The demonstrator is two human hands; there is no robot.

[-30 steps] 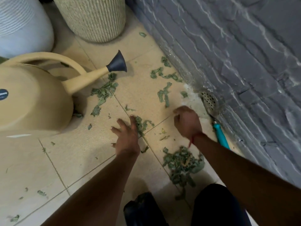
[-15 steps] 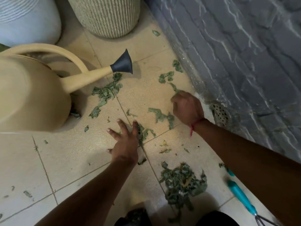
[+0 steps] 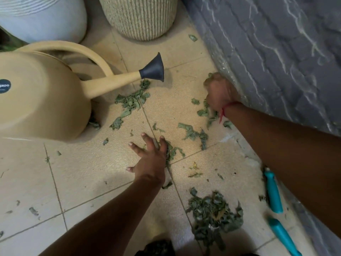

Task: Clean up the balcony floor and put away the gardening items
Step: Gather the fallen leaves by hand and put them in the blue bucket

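Head view. Torn green leaf scraps (image 3: 132,103) lie scattered over the floor (image 3: 83,172). The thickest scatter is under the spout of the watering can (image 3: 42,100) and along the foot of the wall (image 3: 276,52). A gathered leaf pile (image 3: 214,217) sits close to the person, near the bottom of frame.

Left hand (image 3: 149,159): flat, palm down on the tile, fingers spread and straight. It holds nothing, and its right edge is against a small clump of leaves.

Right hand (image 3: 219,91): low at the wall base, fingers curled under. Green shows at the knuckles, so it seems to be gripping leaf scraps, though blur leaves this unsure. A red thread (image 3: 226,108) is tied at the wrist.

Two teal tool handles (image 3: 273,193) lie by the wall, beside the right forearm.

Floor is beige speckled tile with dark grout lines. The wall is rough grey stone. A woven ribbed planter (image 3: 140,15) and a white ribbed pot (image 3: 42,15) stand at the far end.

The watering can is tan with a black rose (image 3: 154,69). A dark round label (image 3: 4,85) on its body has white lettering, cut off by the frame edge and not legible.
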